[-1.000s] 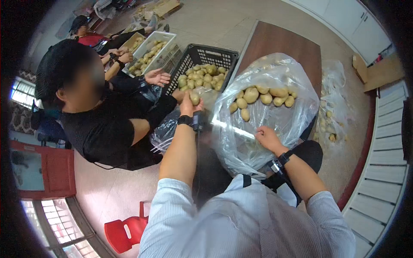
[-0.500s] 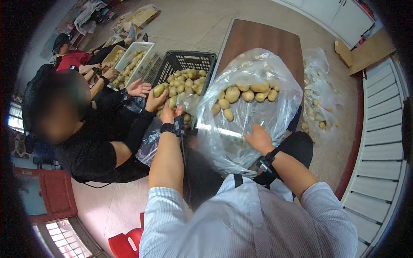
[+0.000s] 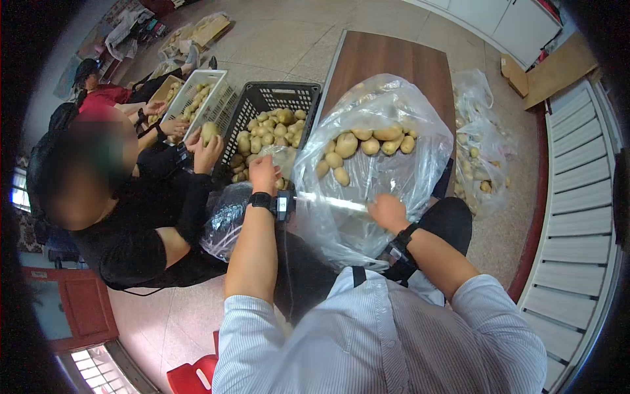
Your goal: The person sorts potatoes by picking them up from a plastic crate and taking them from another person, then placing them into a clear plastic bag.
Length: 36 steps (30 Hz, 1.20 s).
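My left hand (image 3: 264,175) is over the near side of a black plastic crate (image 3: 311,98) full of potatoes (image 3: 268,126). Its fingers are curled in beside a crumpled piece of clear plastic (image 3: 285,157); what they hold, if anything, is hidden. At the near part of a large clear plastic bag (image 3: 412,172), my right hand (image 3: 387,213) is closed, with its fingertips out of sight. The bag lies wide on a brown table, with several potatoes (image 3: 362,144) gathered toward its far side.
To my left a person in black (image 3: 157,217) holds a potato (image 3: 209,131) in both hands. Beyond are a white crate (image 3: 219,89) of potatoes and another person in red. The brown table top (image 3: 394,59) extends ahead. Plastic bags of potatoes (image 3: 482,148) lie on the floor at right.
My left hand has lowered slightly, and its spread fingers have curled in. The person beside me has drawn a potato up and back from the crate. My right hand stays near the bag.
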Available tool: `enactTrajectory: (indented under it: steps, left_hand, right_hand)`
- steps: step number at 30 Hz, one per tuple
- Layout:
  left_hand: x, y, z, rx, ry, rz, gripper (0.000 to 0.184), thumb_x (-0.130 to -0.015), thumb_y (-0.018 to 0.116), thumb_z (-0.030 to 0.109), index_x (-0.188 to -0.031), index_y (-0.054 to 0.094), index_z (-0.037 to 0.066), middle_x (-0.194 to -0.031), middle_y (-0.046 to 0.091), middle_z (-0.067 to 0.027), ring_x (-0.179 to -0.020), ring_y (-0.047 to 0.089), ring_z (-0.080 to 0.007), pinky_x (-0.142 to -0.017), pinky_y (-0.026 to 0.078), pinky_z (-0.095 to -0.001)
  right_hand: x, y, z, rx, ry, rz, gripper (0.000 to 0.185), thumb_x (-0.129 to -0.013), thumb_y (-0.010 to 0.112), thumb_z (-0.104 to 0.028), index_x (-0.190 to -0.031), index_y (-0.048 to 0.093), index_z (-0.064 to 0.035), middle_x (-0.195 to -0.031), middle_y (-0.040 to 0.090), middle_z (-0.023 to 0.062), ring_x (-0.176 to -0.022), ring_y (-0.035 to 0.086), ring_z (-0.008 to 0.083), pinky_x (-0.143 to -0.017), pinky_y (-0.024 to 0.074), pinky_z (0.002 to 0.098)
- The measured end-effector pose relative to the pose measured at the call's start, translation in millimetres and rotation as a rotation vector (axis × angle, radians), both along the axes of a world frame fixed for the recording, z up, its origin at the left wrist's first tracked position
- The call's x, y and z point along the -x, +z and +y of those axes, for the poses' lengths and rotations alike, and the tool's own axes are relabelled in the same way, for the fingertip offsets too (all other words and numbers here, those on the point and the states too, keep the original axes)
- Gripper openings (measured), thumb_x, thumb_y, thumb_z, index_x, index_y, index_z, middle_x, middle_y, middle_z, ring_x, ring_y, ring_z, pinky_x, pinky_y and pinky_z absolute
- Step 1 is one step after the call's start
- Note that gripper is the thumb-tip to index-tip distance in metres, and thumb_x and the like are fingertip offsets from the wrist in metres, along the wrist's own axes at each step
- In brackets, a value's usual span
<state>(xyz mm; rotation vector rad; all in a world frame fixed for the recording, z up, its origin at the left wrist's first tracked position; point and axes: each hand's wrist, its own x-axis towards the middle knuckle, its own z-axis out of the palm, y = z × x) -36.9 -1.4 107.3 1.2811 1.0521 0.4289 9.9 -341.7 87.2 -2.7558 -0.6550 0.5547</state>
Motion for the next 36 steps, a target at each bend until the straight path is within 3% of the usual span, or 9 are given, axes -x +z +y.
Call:
enactTrajectory:
  steps: [5, 7, 10, 13, 17, 22, 24, 28, 36]
  left_hand:
    - [-0.7, 3.5, -11.0, -0.011, -0.096, 0.010, 0.029, -0.086, 0.057, 0.023, -0.102, 0.054, -0.001, -0.084, 0.058, -0.0106, -0.065, 0.060, -0.0199, -0.050, 0.051, -0.0314]
    - [-0.7, 6.0, -16.2, 0.015, -0.095, 0.022, 0.030, -0.086, 0.057, 0.024, -0.103, 0.054, -0.001, -0.084, 0.058, -0.0102, -0.066, 0.060, -0.0196, -0.051, 0.051, -0.0319]
    - [0.9, 2.5, -19.1, 0.002, -0.136, 0.063, 0.032, -0.086, 0.058, 0.027, -0.106, 0.054, 0.001, -0.085, 0.058, -0.0085, -0.068, 0.059, -0.0184, -0.054, 0.051, -0.0328]
    - [2.4, 10.1, -23.1, 0.003, -0.181, 0.080, 0.035, -0.086, 0.058, 0.030, -0.109, 0.053, 0.003, -0.085, 0.057, -0.0071, -0.069, 0.057, -0.0180, -0.056, 0.051, -0.0330]
    - [2.3, 9.3, -22.5, 0.013, -0.194, 0.077, 0.037, -0.086, 0.060, 0.031, -0.109, 0.053, 0.003, -0.086, 0.057, -0.0066, -0.069, 0.057, -0.0182, -0.056, 0.051, -0.0324]
    - [2.0, 13.1, -24.0, 0.064, -0.229, 0.052, 0.037, -0.086, 0.061, 0.031, -0.108, 0.052, 0.003, -0.086, 0.056, -0.0065, -0.069, 0.057, -0.0181, -0.057, 0.051, -0.0324]
    - [1.8, 9.3, -18.6, 0.086, -0.255, 0.090, 0.044, -0.085, 0.060, 0.028, -0.118, 0.046, 0.002, -0.098, 0.053, -0.0081, -0.072, 0.058, -0.0217, -0.057, 0.050, -0.0351]
    - [2.2, 5.7, -14.8, 0.071, -0.279, 0.096, 0.046, -0.086, 0.059, 0.029, -0.120, 0.045, 0.003, -0.099, 0.053, -0.0082, -0.074, 0.059, -0.0222, -0.058, 0.051, -0.0357]
    - [3.0, 5.9, -11.6, 0.126, -0.304, 0.074, 0.048, -0.086, 0.059, 0.030, -0.123, 0.043, 0.004, -0.097, 0.052, -0.0071, -0.075, 0.059, -0.0232, -0.059, 0.051, -0.0364]
  right_hand:
    - [-17.4, -8.0, -3.6, -0.275, -0.125, -0.057, 0.025, -0.078, 0.057, -0.023, -0.081, 0.065, 0.0001, -0.085, 0.064, 0.0247, -0.081, 0.063, 0.0414, -0.071, 0.0502, 0.0484]
    - [-19.3, -12.6, -3.1, -0.522, -0.370, -0.040, 0.023, -0.078, 0.057, -0.019, -0.081, 0.064, 0.0029, -0.083, 0.063, 0.0262, -0.081, 0.061, 0.0434, -0.070, 0.0484, 0.0477]
    - [-28.6, -34.5, -4.1, -0.564, -0.420, 0.002, 0.020, -0.078, 0.057, -0.015, -0.079, 0.062, 0.0041, -0.079, 0.063, 0.0255, -0.076, 0.062, 0.0424, -0.067, 0.0473, 0.0471]
    - [-34.9, -51.1, -7.7, -0.576, -0.436, 0.058, 0.025, -0.080, 0.059, -0.020, -0.076, 0.063, 0.0047, -0.075, 0.062, 0.0264, -0.073, 0.062, 0.0419, -0.066, 0.0471, 0.0463]
    - [-28.9, -3.7, -5.6, -0.528, -0.502, 0.228, 0.038, -0.081, 0.064, -0.031, -0.073, 0.063, 0.0061, -0.075, 0.063, 0.0273, -0.075, 0.063, 0.0407, -0.067, 0.0473, 0.0456]
    - [-27.7, -9.7, -13.0, -0.322, -0.373, 0.240, 0.060, -0.075, 0.068, -0.050, -0.082, 0.067, 0.0096, -0.086, 0.066, 0.0281, -0.087, 0.065, 0.0392, -0.074, 0.0498, 0.0441]
    - [-30.9, -15.4, -14.3, -0.222, -0.338, 0.262, 0.062, -0.074, 0.068, -0.051, -0.086, 0.067, 0.0095, -0.090, 0.065, 0.0289, -0.090, 0.064, 0.0397, -0.077, 0.0498, 0.0440]
    - [-33.7, -19.8, -17.3, -0.114, -0.227, 0.301, 0.063, -0.073, 0.068, -0.050, -0.096, 0.066, 0.0085, -0.099, 0.063, 0.0301, -0.095, 0.062, 0.0410, -0.084, 0.0493, 0.0434]
    - [-35.1, -17.4, -23.5, -0.209, -0.136, 0.316, 0.052, -0.077, 0.065, -0.041, -0.092, 0.066, 0.0079, -0.094, 0.063, 0.0300, -0.092, 0.062, 0.0428, -0.082, 0.0490, 0.0449]
